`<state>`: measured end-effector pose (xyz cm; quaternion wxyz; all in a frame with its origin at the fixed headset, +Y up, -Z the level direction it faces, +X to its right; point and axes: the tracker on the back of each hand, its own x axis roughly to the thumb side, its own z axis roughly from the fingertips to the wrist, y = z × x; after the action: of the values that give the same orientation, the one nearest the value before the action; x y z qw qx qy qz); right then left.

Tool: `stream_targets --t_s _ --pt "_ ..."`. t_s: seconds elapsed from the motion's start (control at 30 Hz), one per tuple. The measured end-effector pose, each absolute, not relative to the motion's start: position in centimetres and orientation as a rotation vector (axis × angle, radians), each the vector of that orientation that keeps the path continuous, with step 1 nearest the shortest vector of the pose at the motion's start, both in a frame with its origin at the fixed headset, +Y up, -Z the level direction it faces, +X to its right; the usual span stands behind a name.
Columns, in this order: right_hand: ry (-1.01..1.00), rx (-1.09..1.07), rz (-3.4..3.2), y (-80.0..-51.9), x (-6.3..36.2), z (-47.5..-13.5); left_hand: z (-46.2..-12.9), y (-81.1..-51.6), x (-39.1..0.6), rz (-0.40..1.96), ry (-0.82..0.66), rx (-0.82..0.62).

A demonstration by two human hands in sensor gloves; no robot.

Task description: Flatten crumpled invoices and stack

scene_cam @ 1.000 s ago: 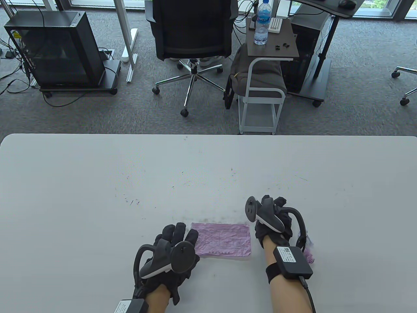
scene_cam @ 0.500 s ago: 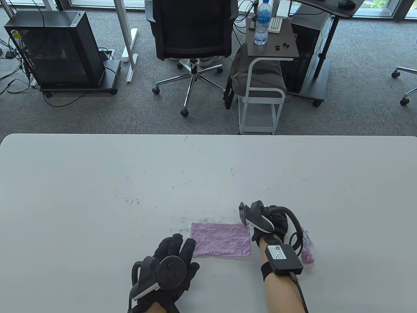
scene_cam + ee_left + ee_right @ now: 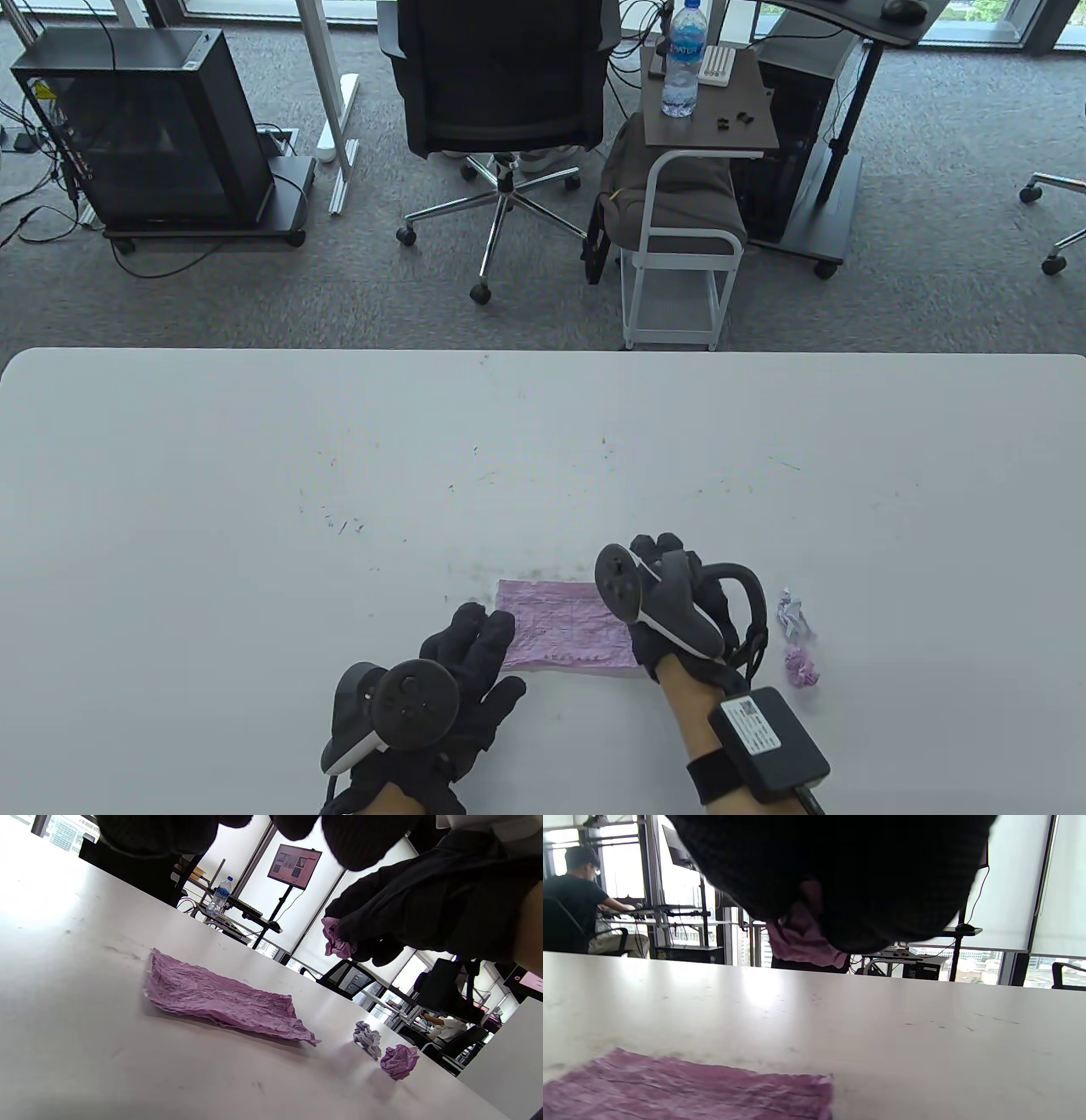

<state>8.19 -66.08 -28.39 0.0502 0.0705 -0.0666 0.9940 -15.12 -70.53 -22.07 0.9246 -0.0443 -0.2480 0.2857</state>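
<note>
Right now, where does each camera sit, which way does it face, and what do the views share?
Table view: high above the table, looking down; both gloved hands show, left hand and right hand.
Left wrist view: low under the left hand, facing across the flattened invoice toward the right hand's grip on a crumpled invoice.
Right wrist view: low under the right hand, facing the windows.
Shared: all three show the flattened invoice.

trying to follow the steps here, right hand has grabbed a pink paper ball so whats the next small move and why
Probably bring the left hand up to the crumpled pink paper ball that the right hand grips above the flattened pink invoice sheet, and start pulling it open. The ball is off the white table and wadded tight, and the left hand holds nothing.
</note>
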Motion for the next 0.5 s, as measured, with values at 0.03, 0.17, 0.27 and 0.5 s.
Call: stream_targets --t_s 0.03,0.17,0.27,0.5 --pt "-0.209 0.245 2.968 -65.7 8.1 -27.3 -22.0 -70.3 -15.2 0.593 -0.526 -0.087" --pt "-0.208 0.329 2.693 -64.5 8.3 -22.2 -21.5 -69.9 -14.7 0.643 -0.581 -0.081" --pt "-0.056 0.354 2.511 -64.8 8.7 -20.2 -21.1 -69.9 -13.7 0.836 -0.670 -0.200" --pt "0.085 0.504 2.055 -68.8 10.2 -19.1 -20.2 -69.9 -12.3 0.866 -0.715 -0.314"
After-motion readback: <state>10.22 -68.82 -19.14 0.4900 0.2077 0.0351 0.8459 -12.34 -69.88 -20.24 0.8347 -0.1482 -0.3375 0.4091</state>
